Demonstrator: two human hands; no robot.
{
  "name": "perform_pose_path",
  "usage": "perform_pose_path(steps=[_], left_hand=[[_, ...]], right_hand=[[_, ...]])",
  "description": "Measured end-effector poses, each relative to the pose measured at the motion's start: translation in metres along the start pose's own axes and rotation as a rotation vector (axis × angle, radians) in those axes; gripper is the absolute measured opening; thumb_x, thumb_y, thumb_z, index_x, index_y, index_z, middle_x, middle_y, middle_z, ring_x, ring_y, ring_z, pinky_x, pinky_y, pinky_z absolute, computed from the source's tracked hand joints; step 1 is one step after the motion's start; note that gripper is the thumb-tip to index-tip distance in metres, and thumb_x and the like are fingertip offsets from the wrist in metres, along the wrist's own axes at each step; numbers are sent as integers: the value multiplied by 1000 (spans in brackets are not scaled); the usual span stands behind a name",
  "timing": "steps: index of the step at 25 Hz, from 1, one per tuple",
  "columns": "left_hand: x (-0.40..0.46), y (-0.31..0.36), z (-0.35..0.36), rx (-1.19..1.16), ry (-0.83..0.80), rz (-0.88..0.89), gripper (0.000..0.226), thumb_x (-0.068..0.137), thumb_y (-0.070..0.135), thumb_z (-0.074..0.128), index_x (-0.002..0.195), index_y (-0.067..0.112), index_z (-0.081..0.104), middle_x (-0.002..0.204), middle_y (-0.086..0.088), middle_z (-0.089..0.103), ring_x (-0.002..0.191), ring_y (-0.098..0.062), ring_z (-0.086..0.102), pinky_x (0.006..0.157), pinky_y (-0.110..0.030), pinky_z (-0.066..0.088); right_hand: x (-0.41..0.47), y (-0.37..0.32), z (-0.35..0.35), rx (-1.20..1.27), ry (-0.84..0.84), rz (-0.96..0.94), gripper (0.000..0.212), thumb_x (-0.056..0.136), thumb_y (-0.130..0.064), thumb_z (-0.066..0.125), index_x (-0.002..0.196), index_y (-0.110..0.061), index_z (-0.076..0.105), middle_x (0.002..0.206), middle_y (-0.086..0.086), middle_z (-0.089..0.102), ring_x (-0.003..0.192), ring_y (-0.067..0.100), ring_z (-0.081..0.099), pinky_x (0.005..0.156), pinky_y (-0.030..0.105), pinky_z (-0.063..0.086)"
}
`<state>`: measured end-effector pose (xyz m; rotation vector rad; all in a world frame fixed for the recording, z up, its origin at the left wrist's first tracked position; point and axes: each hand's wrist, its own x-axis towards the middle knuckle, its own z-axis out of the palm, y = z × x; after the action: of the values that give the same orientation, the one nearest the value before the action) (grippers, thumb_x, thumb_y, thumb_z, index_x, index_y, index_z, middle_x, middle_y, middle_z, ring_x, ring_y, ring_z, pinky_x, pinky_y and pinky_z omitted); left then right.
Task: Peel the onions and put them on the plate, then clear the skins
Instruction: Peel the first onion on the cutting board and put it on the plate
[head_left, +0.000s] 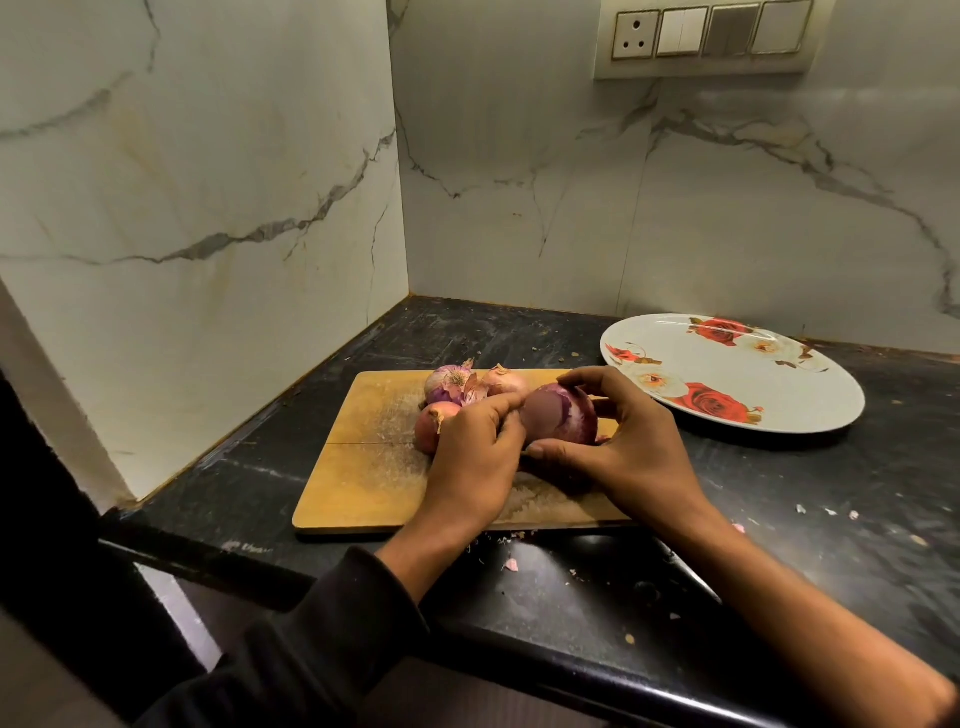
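- Two bare hands meet over a pale wooden cutting board (363, 467) that lies flat on the black stone counter (779, 519), tucked into a corner of white marble-veined wall (208, 182).
- Farthest left on the board sits a small cluster of three unpeeled reddish onions (452, 387), papery skins still on, touching one another near the board's back edge.
- Just in front of that cluster is the left hand (475, 457), coming out of a dark sleeve (322, 639); its fingers are curled, tips pinching at the left side of a large purple onion (558, 418), and its knuckles hide part of the nearest small onion.
- That large purple onion is held between both hands just above the board's right half, its smooth glossy face turned toward me with some skin still clinging on the right.
- On the other side, the right hand (623, 447) cups the onion, thumb under it and fingers arched over the top and far side.
- Small pale scraps of skin (511, 565) lie scattered on the counter in front of the board, with more off to the right.
- Farther right, apart from the board, rests a white oval plate with red rose prints (727, 364), nothing on it.
- High on the back wall above the plate is a cream switch panel with a socket (706, 36).
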<state>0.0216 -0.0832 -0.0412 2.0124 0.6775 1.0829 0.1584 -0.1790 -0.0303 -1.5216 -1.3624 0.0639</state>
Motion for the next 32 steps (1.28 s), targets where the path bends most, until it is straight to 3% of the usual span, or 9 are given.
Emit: perform_pose_path(steps=[4, 9, 13, 16, 21, 26, 32], left_hand=[[-1, 3, -1, -113, -63, -4, 29, 101, 20, 55, 128, 21, 64, 111, 12, 70, 104, -4, 67, 89, -36, 59], [1, 0, -1, -234, -72, -124, 28, 102, 13, 53, 111, 33, 70, 106, 10, 73, 98, -12, 72, 85, -42, 60], [-3, 3, -1, 21, -19, 37, 26, 102, 17, 53, 122, 19, 70, 106, 12, 71, 96, 1, 66, 86, -22, 56], [-4, 3, 1, 113, -23, 59, 25, 102, 16, 51, 115, 15, 73, 99, 4, 74, 88, -6, 67, 78, -23, 54], [-6, 4, 1, 203, -12, 66, 24, 103, 16, 49, 101, 12, 72, 84, 1, 69, 74, -7, 61, 62, -13, 40], [-6, 5, 1, 161, -29, 62, 25, 103, 14, 47, 104, 9, 72, 86, -3, 71, 78, -14, 65, 71, -39, 53], [-4, 1, 0, 84, -10, 36, 25, 103, 13, 48, 101, 7, 72, 88, -6, 72, 81, -20, 68, 73, -46, 55]], right_hand=[[2, 2, -3, 91, 29, 42, 67, 54, -56, 87, 113, -37, 61, 109, -19, 66, 100, 2, 65, 82, 22, 57], [2, 3, -3, 104, 7, 58, 70, 52, -59, 86, 114, -36, 62, 110, -18, 66, 99, 3, 65, 80, 21, 57], [2, 1, -2, 88, 11, 41, 70, 52, -58, 86, 113, -32, 63, 109, -17, 66, 99, -2, 63, 81, 17, 54], [0, -1, -1, 64, 9, 13, 67, 53, -58, 85, 111, -33, 63, 108, -16, 66, 98, -6, 62, 80, 12, 52], [-1, -2, -2, 34, 1, -4, 67, 54, -57, 85, 113, -35, 61, 110, -19, 65, 101, -7, 60, 81, 11, 51], [-2, -2, -2, 74, 23, 11, 70, 52, -57, 86, 113, -34, 64, 111, -15, 66, 99, -5, 62, 81, 13, 52], [-1, 0, -3, 83, 14, 25, 69, 54, -54, 87, 116, -33, 64, 113, -18, 66, 101, -1, 63, 84, 21, 55]])
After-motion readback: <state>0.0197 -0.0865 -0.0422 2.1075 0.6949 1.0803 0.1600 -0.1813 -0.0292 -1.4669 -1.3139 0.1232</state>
